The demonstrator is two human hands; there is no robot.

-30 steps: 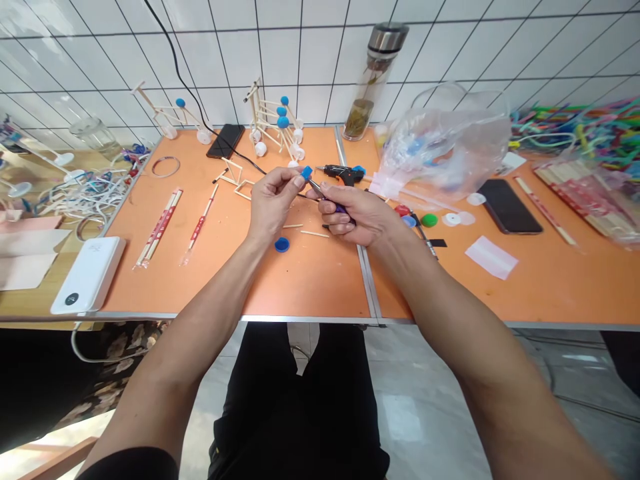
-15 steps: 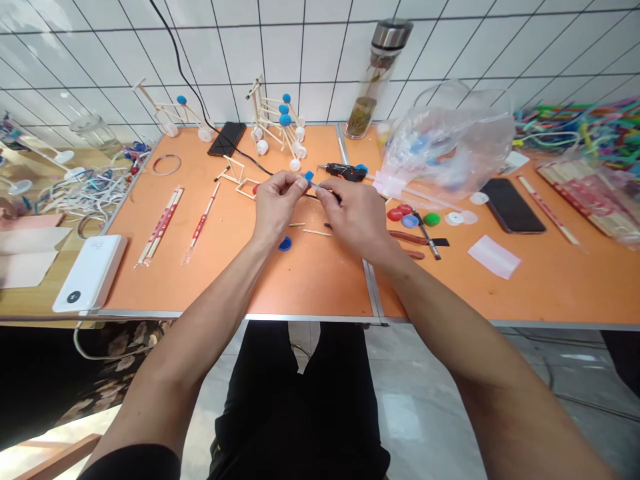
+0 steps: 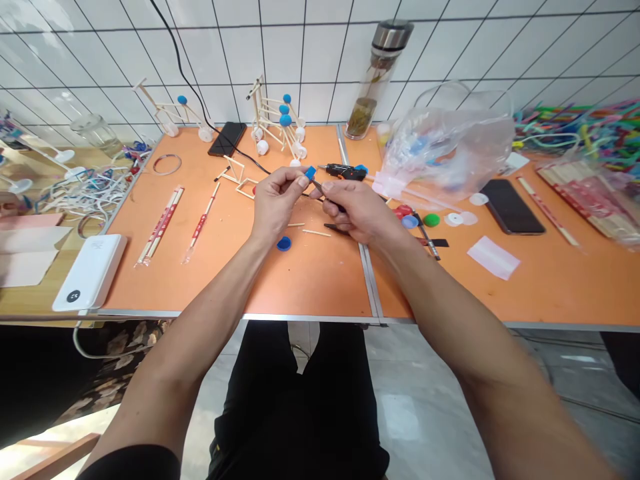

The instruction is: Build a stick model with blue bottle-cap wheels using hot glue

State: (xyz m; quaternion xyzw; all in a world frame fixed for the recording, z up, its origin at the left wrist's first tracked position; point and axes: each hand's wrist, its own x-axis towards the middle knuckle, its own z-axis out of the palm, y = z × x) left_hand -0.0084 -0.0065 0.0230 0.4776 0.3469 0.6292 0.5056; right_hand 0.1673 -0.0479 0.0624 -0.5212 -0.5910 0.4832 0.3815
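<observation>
My left hand (image 3: 277,197), fingers closed in a pinch, holds a small blue bottle cap (image 3: 310,173) above the middle of the table. My right hand (image 3: 357,205) grips a thin dark tool (image 3: 320,187), its tip at the cap; its exact kind is hard to make out. Under the hands lie short cut sticks (image 3: 316,233) and another blue cap (image 3: 284,244). A dark pointed tip (image 3: 336,229) shows beneath my right hand, which hides the rest of it. Just behind lies a black glue gun (image 3: 345,172).
Stick models with white wheels (image 3: 280,123) stand by the wall, near a glass tea bottle (image 3: 370,80). To the right are a plastic bag (image 3: 445,147), loose caps (image 3: 431,219) and a phone (image 3: 515,207). Wrapped chopsticks (image 3: 163,227) and a white power bank (image 3: 91,273) lie left.
My right hand has tilted and opened out slightly beside the cap, exposing more of the dark tool. It now covers the red handles that showed on the table. My left hand has barely moved.
</observation>
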